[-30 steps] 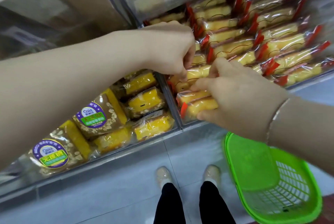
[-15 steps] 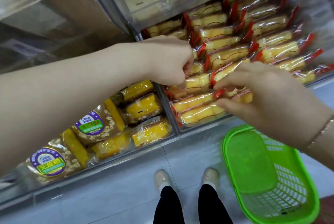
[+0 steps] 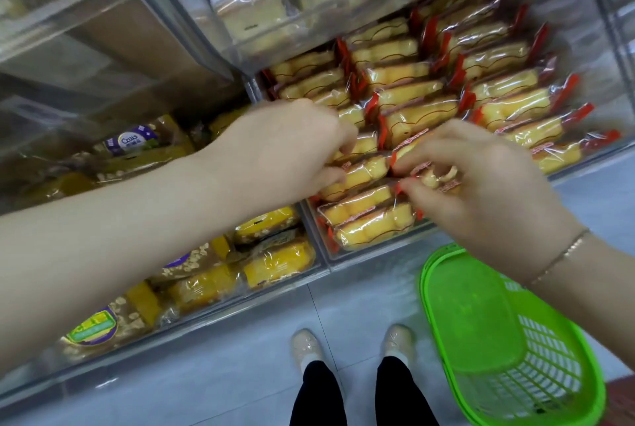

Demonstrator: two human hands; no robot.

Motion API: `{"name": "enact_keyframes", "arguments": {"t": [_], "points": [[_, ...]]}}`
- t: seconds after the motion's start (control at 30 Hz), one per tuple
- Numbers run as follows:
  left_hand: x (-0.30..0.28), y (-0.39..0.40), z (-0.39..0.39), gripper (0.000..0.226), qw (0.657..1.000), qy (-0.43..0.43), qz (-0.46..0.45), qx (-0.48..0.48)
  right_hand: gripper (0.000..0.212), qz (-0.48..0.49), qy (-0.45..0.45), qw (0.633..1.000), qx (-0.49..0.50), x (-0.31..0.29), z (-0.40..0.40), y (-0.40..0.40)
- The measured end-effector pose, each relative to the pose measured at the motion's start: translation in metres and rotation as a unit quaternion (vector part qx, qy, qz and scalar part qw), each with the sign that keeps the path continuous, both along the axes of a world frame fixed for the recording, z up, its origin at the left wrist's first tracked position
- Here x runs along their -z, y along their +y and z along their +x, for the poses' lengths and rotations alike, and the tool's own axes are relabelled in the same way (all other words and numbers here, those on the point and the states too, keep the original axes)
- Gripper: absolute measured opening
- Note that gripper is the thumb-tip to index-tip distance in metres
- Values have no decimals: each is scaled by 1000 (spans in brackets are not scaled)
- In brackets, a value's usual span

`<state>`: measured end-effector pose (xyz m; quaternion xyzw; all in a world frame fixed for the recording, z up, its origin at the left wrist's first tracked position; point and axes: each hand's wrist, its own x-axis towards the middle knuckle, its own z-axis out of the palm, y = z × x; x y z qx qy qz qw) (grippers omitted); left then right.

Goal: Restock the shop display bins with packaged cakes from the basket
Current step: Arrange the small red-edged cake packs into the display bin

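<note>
Head view, l to r: left hand point(image 3: 285, 147) at mid-frame, fingers curled onto a cake point(image 3: 357, 173) in the bin point(image 3: 374, 255); right hand point(image 3: 481, 181) pinches another pack's red end just beside it. Risk: front rows sit packed w/ slick wrap, so a tug could pop neighbours over the low front wall. Basket point(image 3: 515, 339), lower right, looks empty.

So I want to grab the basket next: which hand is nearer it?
Right. The right hand is directly above the green basket; the left hand is further left, at the bin.
</note>
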<state>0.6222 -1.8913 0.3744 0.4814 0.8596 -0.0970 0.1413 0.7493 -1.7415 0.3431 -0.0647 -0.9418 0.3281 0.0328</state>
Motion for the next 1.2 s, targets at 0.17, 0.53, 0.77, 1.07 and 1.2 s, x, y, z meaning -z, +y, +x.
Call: {"name": "enact_keyframes", "arguments": {"t": [0.17,0.53,0.77,1.07,1.2], "points": [[-2,-17,0,51,992,60,60,92,21,113,-2,993,-45,8,-11,5],[19,-5,13,41,992,70,11,103,22,216,-32,971,-97,19,-18,1],[-1,-20,25,27,992,47,75,90,12,135,-29,984,-109,3,-11,13],[18,-14,42,40,994,108,-10,26,13,106,-64,987,-101,15,0,-1],[21,-10,44,22,994,104,39,5,6,96,-53,989,-94,17,1,-6]]}}
